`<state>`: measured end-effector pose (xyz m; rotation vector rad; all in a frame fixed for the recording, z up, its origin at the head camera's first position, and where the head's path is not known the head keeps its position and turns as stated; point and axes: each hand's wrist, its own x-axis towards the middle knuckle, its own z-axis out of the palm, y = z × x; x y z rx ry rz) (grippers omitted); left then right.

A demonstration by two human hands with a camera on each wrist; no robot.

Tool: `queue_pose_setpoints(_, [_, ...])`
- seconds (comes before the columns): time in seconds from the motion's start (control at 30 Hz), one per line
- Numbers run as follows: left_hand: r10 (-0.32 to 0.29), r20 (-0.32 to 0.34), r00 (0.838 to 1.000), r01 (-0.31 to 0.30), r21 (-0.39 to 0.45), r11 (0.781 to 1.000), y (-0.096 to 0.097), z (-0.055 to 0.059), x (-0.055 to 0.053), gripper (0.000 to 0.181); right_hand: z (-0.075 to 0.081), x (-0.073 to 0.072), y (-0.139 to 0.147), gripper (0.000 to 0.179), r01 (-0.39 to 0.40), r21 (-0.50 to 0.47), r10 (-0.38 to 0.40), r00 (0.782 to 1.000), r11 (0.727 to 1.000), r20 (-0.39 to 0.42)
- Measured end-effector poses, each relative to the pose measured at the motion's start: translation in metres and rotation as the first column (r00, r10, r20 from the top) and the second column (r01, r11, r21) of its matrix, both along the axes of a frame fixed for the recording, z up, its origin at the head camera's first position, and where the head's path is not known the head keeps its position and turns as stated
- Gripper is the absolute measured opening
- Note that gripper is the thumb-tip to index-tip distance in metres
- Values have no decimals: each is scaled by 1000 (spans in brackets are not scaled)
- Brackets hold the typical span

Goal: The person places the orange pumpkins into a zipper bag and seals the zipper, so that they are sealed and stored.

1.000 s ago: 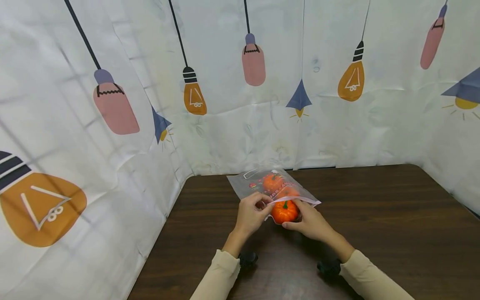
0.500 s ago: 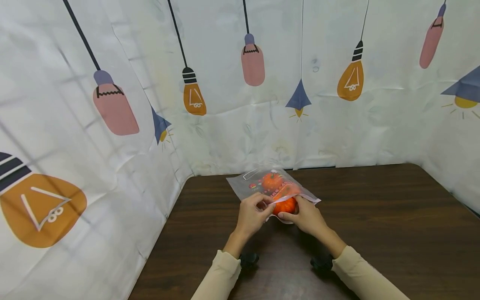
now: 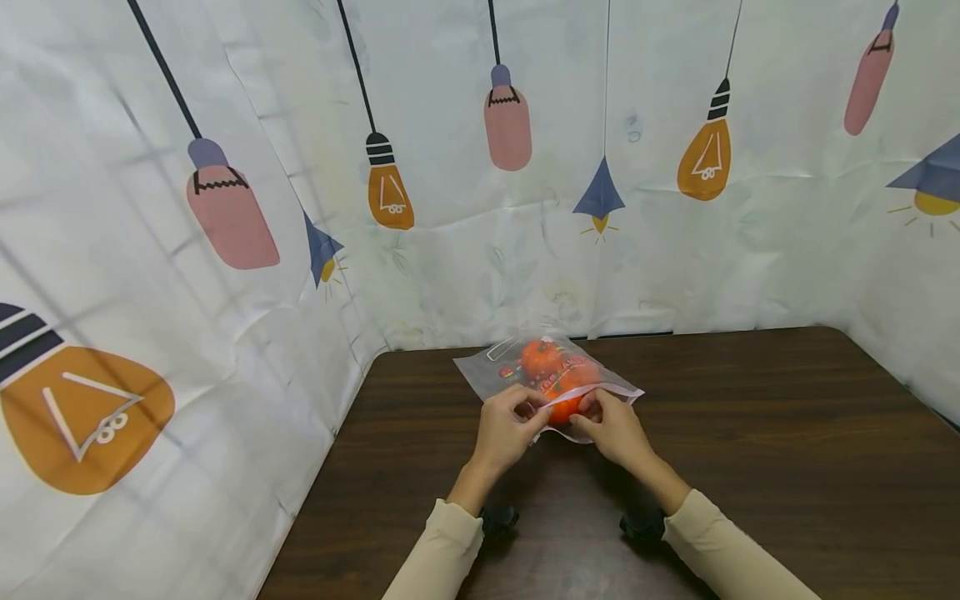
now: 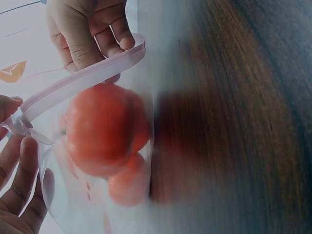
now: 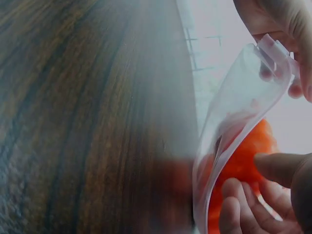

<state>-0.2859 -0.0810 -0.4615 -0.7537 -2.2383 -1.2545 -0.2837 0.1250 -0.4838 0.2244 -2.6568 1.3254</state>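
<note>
A clear zip bag point(image 3: 480, 367) with a pinkish seal strip lies toward the back of the table, its mouth facing me. Three small orange toy pumpkins show inside, one at the back point(image 3: 540, 358) and one just within the mouth point(image 3: 564, 411). My left hand point(image 3: 501, 427) pinches the left corner of the mouth between thumb and fingers. At the right side of the mouth is my right hand point(image 3: 621, 429), its thumb and fingers apart close to the front pumpkin. In the right wrist view, the thumb point(image 5: 278, 166) overlaps the orange skin.
The bag rests on a dark wood-grain table point(image 3: 750, 433). A white cloth point(image 3: 465, 267) printed with lamps hangs behind the table and along its sides. Dark wrist devices sit below both wrists, the left one point(image 3: 498, 520) near the tabletop.
The front pumpkin has moved away from me, from the mouth into the bag. My right hand moved inward with it, and its thumb has come off the near side. My left hand stays put.
</note>
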Motion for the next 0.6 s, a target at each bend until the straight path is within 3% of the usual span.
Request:
queue_pose_setpoints(0.23, [4, -14, 1000, -4, -3, 1000, 1, -1, 1, 4, -4, -2, 1, 32, -170, 37, 169, 985, 985, 27])
queue_pose_setpoints(0.47, [-6, -6, 1000, 6, -6, 1000, 2, -2, 0, 4, -3, -4, 8, 31, -268, 18, 268, 964, 963, -1])
queue_pose_setpoints(0.6, [-12, -30, 999, 12, -4, 1000, 1, -3, 0, 6, 1, -5, 15, 30, -320, -9, 320, 947, 947, 33])
